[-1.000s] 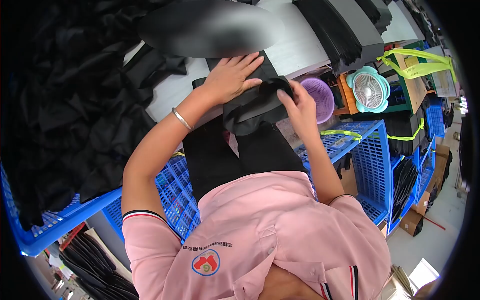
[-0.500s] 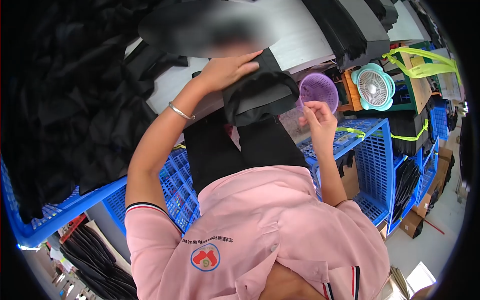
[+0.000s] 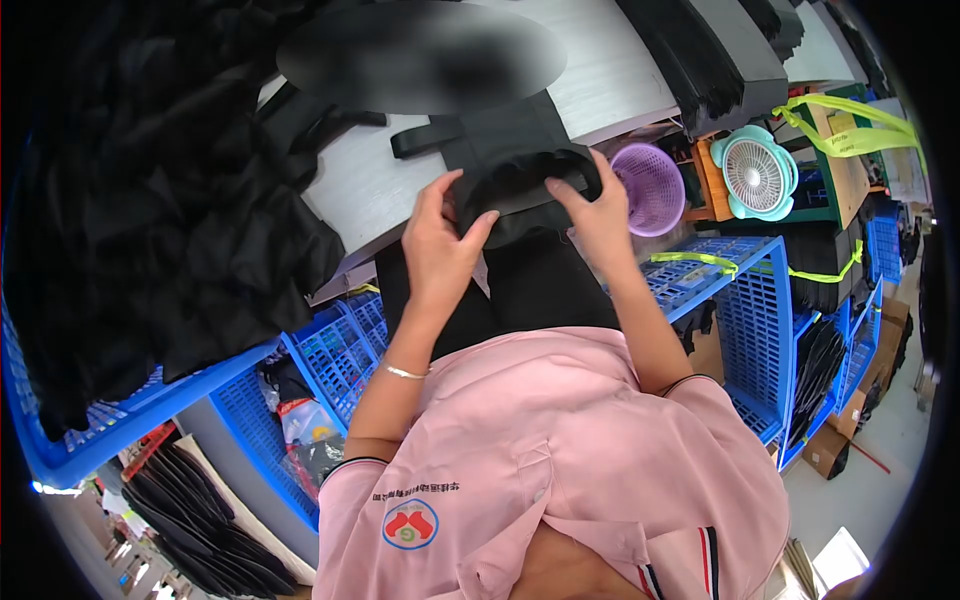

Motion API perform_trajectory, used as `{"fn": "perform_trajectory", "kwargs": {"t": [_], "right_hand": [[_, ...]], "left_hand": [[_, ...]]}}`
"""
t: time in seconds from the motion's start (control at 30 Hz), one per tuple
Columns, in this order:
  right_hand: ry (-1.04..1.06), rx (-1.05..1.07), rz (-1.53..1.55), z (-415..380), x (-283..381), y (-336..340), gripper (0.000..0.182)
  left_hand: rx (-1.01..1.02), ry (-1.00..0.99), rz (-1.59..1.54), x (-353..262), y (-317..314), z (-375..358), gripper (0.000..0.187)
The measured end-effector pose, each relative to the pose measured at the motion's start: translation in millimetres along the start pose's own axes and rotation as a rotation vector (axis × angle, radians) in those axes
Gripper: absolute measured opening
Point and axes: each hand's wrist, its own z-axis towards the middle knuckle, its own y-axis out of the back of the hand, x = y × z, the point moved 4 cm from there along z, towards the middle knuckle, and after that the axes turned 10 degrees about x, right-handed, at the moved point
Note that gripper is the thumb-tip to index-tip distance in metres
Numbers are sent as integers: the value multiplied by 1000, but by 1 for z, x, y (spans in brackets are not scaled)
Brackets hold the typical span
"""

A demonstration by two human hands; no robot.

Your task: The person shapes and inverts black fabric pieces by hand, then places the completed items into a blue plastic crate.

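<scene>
A black fabric piece (image 3: pixel 510 130) with a loop-shaped, curved band at its near end hangs over the table edge above my lap. A strap sticks out from its left side. My left hand (image 3: pixel 440 240) is at the left edge of the band, thumb and fingers spread apart, fingertips next to the fabric. On the other side, my right hand (image 3: pixel 600 220) holds the band's right rim, with the thumb inside the loop and the fingers outside. A blurred patch hides the far end of the piece.
Heaped black fabric (image 3: pixel 170 200) fills the left side. Stacked black pieces (image 3: pixel 690 70) lie on the light table (image 3: pixel 610 70) at the back right. A purple basket (image 3: pixel 655 190) and a small turquoise fan (image 3: pixel 755 172) stand to the right, beside blue plastic crates (image 3: pixel 755 330).
My left hand has come down from the top of the fabric to the band's left edge. My right hand has moved up and left from beside the purple basket onto the band.
</scene>
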Motion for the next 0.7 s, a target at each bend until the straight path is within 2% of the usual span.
{"fn": "perform_trajectory", "kwargs": {"t": [0.03,0.07,0.1,0.17,0.2,0.3,0.4,0.5,0.53,0.57,0.63,0.67,0.7], "right_hand": [[-105,-22,72,-8,26,-10,49],[-131,-62,138,-10,31,-10,46],[-156,-102,203,-11,32,-9,43],[-160,18,386,-4,8,6,46],[-189,15,316,-8,0,1,41],[-187,-18,194,-17,18,-7,33],[-250,23,415,-17,7,-7,28],[-304,30,536,-24,11,-3,25],[-296,31,540,-27,13,-1,23],[-292,32,545,-32,14,0,22],[-422,79,441,-45,14,2,23],[-489,103,387,-52,11,4,24],[-511,204,342,-59,6,2,27]], "left_hand": [[-29,21,-71,6,-9,0,53],[-56,40,-53,-14,-9,-2,38],[-87,1,-169,-6,-6,0,36],[-137,-76,-396,15,6,7,32],[-164,-158,-314,13,11,7,33],[-79,-234,-108,-12,19,2,36],[77,-274,-61,-45,27,-7,43],[-77,-117,-576,-9,32,-15,33],[-60,45,-754,13,32,-20,34],[11,151,-810,26,23,-22,37],[151,370,-915,39,9,-27,43],[196,428,-1044,34,-1,-30,48],[261,389,-1143,29,-10,-29,51]]}}
